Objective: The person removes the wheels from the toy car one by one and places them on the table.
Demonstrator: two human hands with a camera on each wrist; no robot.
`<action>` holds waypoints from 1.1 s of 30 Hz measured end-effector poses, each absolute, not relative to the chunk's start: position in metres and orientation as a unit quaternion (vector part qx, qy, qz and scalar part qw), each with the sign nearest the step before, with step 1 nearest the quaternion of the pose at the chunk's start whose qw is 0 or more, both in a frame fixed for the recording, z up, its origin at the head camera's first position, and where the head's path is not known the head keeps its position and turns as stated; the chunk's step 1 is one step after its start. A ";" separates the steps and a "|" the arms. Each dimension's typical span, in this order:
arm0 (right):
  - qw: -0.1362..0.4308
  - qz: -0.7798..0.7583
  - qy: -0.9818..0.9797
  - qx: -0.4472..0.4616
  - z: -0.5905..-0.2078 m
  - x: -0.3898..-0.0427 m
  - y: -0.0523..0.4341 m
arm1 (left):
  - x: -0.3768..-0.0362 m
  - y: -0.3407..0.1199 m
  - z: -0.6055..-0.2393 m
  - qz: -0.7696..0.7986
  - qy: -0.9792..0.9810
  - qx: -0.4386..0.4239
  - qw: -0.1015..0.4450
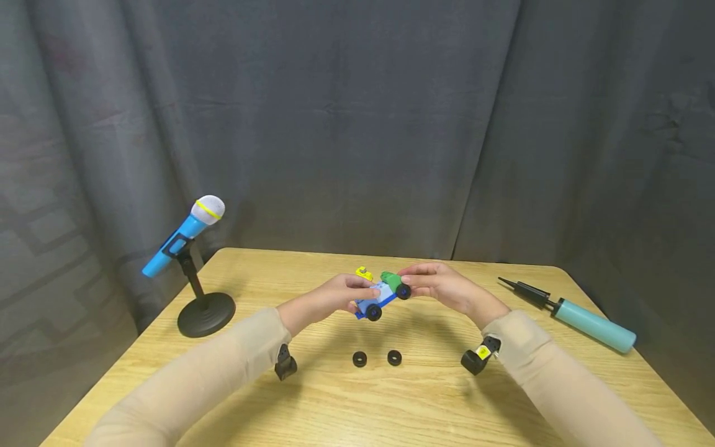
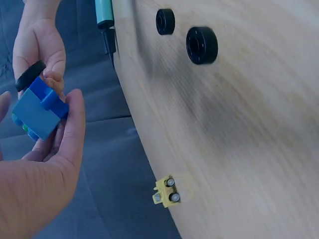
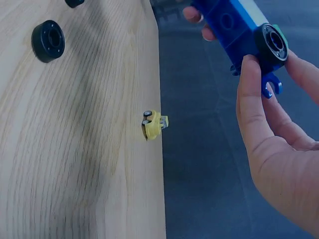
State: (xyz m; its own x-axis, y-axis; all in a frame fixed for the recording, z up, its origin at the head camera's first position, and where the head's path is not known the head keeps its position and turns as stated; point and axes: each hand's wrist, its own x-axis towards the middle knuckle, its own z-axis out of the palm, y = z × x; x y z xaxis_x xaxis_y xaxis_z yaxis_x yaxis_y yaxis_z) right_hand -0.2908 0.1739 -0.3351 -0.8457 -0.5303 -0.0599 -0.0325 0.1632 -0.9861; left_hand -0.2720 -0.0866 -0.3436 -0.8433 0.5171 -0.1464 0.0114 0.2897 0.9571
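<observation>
A blue toy car [image 1: 385, 295] built of chunky blocks, with a green piece [image 1: 391, 280] on its front end, is held tilted above the table between both hands. My left hand [image 1: 337, 294] grips its lower left end. At the green end, my right hand [image 1: 444, 287] pinches the car beside a black wheel [image 1: 403, 291]; the right wrist view shows the thumb on the blue underside near a hook [image 3: 271, 85]. Another black wheel [image 1: 373, 312] sits at the near left. Two loose black tyres, left [image 1: 360, 359] and right [image 1: 394, 357], lie on the table below.
Near the wooden table's [image 1: 318, 397] back edge stands a small yellow toy vehicle [image 3: 152, 124]. At the left is a blue toy microphone [image 1: 190, 228] on a black round-based stand [image 1: 206, 315]. A teal hand pump [image 1: 594, 325] lies at the right. Grey curtains [image 1: 335, 124] hang behind.
</observation>
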 end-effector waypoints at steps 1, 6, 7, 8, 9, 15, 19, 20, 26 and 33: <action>0.201 -0.615 0.738 -0.191 -0.335 -0.290 0.173 | -0.273 -0.086 -0.343 0.559 0.783 0.171 0.215; 0.198 -0.612 0.744 -0.179 -0.333 -0.284 0.166 | -0.274 -0.081 -0.343 0.523 0.810 0.174 0.198; 0.198 -0.610 0.746 -0.177 -0.333 -0.282 0.164 | -0.274 -0.080 -0.342 0.516 0.815 0.174 0.196; 0.198 -0.609 0.748 -0.175 -0.333 -0.281 0.163 | -0.274 -0.080 -0.342 0.510 0.820 0.174 0.192; 0.197 -0.607 0.750 -0.175 -0.333 -0.279 0.162 | -0.274 -0.080 -0.343 0.503 0.825 0.175 0.188; 0.187 -0.597 0.761 -0.171 -0.331 -0.273 0.157 | -0.273 -0.077 -0.342 0.474 0.844 0.182 0.174; 0.188 -0.597 0.764 -0.160 -0.330 -0.270 0.156 | -0.272 -0.077 -0.342 0.464 0.847 0.195 0.169; 0.190 -0.596 0.765 -0.157 -0.330 -0.269 0.156 | -0.272 -0.077 -0.342 0.461 0.849 0.197 0.165; 0.221 -0.585 0.763 -0.165 -0.332 -0.265 0.156 | -0.273 -0.078 -0.342 0.440 0.869 0.194 0.117; 0.217 -0.581 0.759 -0.198 -0.335 -0.262 0.152 | -0.273 -0.076 -0.342 0.433 0.875 0.195 0.088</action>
